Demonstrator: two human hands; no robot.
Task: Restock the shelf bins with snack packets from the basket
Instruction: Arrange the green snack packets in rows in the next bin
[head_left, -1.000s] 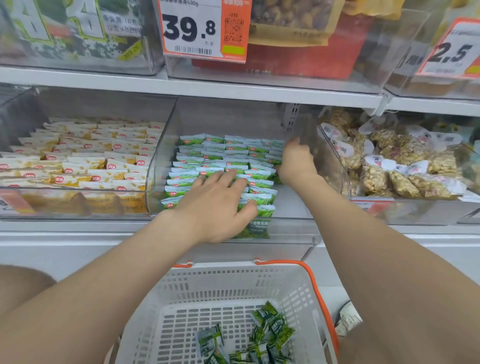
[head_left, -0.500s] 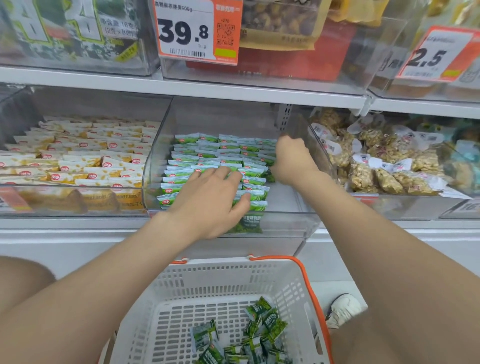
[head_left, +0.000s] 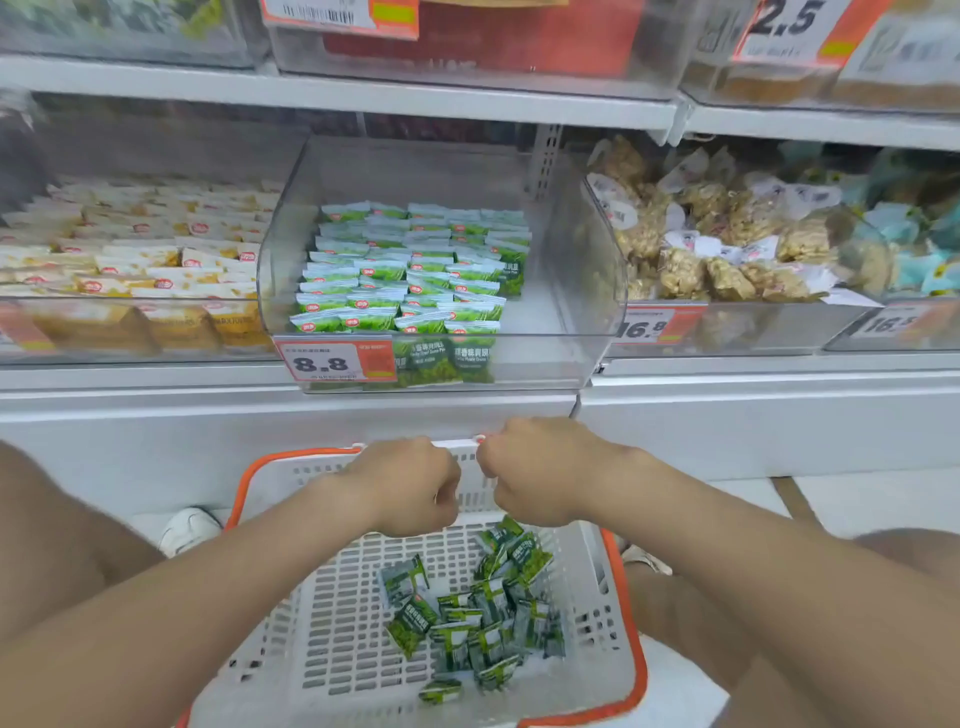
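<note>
While hovering over the far rim of the basket (head_left: 332, 623), curls left hand (head_left: 405, 486) and right hand (head_left: 540, 467) knuckles-up (cannot tell whether either holds anything). Has the green packets (head_left: 478, 618) lying jumbled below, bodyward, closer to the right hand.

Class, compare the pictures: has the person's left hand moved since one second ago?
Yes. The left hand has left the green-packet bin and come down toward the basket.

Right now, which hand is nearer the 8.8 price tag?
Left. The left hand sits below the 8.8 price tag, slightly right; the right hand is farther right.
</note>
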